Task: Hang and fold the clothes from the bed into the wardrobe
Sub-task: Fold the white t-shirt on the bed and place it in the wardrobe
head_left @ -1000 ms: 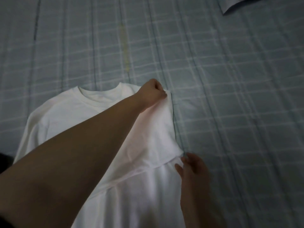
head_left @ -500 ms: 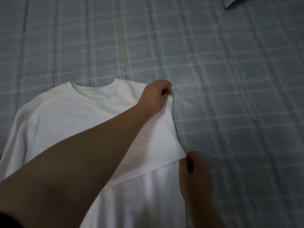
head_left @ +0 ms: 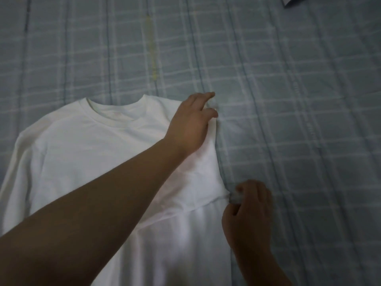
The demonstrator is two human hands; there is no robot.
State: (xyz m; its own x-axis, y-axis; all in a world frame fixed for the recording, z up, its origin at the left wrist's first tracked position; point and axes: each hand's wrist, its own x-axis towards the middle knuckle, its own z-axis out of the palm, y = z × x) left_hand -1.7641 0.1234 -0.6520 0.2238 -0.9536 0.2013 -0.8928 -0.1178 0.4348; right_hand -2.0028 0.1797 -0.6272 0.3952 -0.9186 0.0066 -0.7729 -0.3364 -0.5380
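White shirt (head_left: 86, 153): one item, lying flat and face-up on the bed (head_left: 288, 100), in the near-left part of your view, round collar toward the far side, its left sleeve running down the left edge. Its right side is folded in over the chest, so the right edge forms a straight crease from shoulder to a corner at mid-body. Your left hand (head_left: 190, 124): reaching across the garment from the near left, palm laid on the folded shoulder, fingers loosely extended and spilling past the crease onto the bedding; it grips nothing. Your right hand (head_left: 247, 215): near right, just beside the crease's lower corner, fingers curled and pinching a small bunch of fabric there; whether that fabric is shirt or sheet you cannot tell. Bedding: blue-grey check with pale lines. Far right corner: an edge of another pale cloth (head_left: 292, 0), well apart.
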